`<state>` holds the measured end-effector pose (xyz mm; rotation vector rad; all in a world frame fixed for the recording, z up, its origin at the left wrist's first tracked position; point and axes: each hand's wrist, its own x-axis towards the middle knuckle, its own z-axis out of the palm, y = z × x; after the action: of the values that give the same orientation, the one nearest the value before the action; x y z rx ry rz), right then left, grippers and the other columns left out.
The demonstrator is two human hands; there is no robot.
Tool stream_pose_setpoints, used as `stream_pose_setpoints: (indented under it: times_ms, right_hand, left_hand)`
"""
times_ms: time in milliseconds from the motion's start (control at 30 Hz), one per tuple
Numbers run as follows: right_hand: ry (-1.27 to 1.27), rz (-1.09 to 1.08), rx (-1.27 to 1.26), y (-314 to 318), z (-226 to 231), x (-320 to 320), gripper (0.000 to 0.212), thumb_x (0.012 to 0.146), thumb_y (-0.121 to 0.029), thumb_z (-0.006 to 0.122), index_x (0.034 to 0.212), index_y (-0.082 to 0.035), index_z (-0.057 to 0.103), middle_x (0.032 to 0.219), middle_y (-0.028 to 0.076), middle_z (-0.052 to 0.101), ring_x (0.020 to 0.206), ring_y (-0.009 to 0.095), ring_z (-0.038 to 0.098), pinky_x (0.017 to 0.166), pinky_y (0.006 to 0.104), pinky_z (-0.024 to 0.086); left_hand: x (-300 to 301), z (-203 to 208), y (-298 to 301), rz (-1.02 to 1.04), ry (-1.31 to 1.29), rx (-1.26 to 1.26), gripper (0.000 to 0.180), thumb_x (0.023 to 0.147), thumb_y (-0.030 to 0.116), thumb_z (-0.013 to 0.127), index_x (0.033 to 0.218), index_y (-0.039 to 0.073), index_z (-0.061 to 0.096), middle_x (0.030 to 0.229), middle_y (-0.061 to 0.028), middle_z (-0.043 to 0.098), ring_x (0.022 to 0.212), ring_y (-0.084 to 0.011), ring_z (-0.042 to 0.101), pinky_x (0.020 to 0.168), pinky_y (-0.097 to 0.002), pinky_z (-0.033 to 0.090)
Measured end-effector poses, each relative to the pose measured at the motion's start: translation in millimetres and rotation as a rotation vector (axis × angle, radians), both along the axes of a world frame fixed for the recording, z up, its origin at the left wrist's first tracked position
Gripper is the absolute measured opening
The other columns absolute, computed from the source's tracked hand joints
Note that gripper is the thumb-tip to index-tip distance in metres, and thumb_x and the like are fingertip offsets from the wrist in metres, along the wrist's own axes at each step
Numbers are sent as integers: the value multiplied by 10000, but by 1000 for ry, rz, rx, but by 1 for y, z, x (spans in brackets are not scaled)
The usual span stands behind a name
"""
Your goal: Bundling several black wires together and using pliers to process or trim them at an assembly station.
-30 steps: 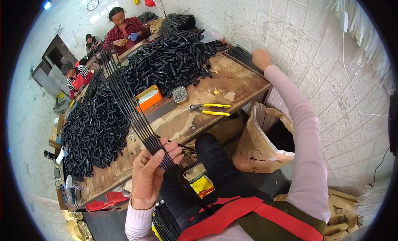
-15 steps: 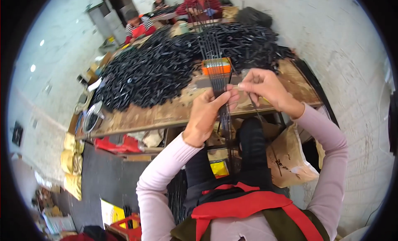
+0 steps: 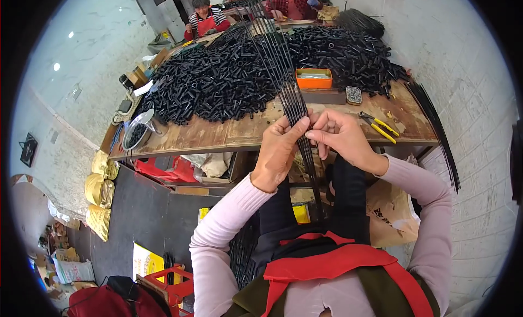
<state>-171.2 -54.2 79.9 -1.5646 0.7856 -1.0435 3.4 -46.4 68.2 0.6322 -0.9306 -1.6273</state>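
Note:
A bundle of long thin black rods (image 3: 291, 101) rises tilted over the table's near edge, fanning out at the top. My left hand (image 3: 275, 153) is closed around it, thumb across the front. Close against the bundle's right side is my right hand (image 3: 347, 140), thumb and fingers pinched together. Whatever sits between those fingertips is too small or hidden to name. The lower ends of the rods hang down between my knees. Just right of my right hand, pliers with yellow handles (image 3: 388, 133) lie on the wooden table (image 3: 212, 136).
A large pile of short black tubes (image 3: 212, 77) covers much of the table. An orange box (image 3: 314, 83) and a small tin of tiny pieces (image 3: 354, 97) stand before it. More black rods (image 3: 436, 134) overhang the right edge. A metal bowl (image 3: 131, 136) sits left. People sit beyond.
My right hand has come down and in against the bundle, from slightly apart at its right. The rods' tops lean further left. The head view has shifted, bringing the pliers into sight.

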Motion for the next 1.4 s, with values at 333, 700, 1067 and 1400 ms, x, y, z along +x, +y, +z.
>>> stream_pose_setpoints:
  times_ms: [333, 700, 1067, 1400]
  right_hand:
    - [-272, 238, 60, -63, 51, -9, 438, 1015, -302, 500, 1332, -1, 466, 1272, 152, 572, 1153, 239, 586, 1021, 375, 455]
    - [-175, 312, 371, -45, 62, -3, 338, 1002, -141, 507, 1248, 91, 504, 1230, 199, 600, 1160, 278, 602, 1005, 355, 499]
    - [-52, 86, 105, -56, 65, -15, 284, 903, -143, 674, 1125, 31, 635, 1024, 123, 696, 960, 199, 683, 860, 315, 558]
    - [229, 122, -71, -24, -102, -31, 196, 878, -104, 689, 1040, 5, 708, 929, 85, 733, 845, 95, 678, 749, 257, 532]
  left_hand:
    - [7, 4, 5, -284, -31, 15, 353, 978, 99, 554, 1293, -45, 485, 1238, -169, 603, 1105, -239, 622, 946, -327, 512]
    - [10, 10, 12, -397, -41, 13, 424, 1042, 221, 421, 1284, -127, 445, 1237, -238, 584, 1125, -290, 616, 988, -392, 510]
    - [-7, -4, -44, -577, 217, -12, 505, 1052, 339, 366, 1370, -50, 415, 1324, -225, 540, 1240, -305, 539, 1059, -416, 433]
    - [-26, -89, -167, -555, 315, 358, 564, 1031, 405, 378, 1373, -44, 380, 1367, -243, 486, 1271, -352, 491, 1098, -475, 387]
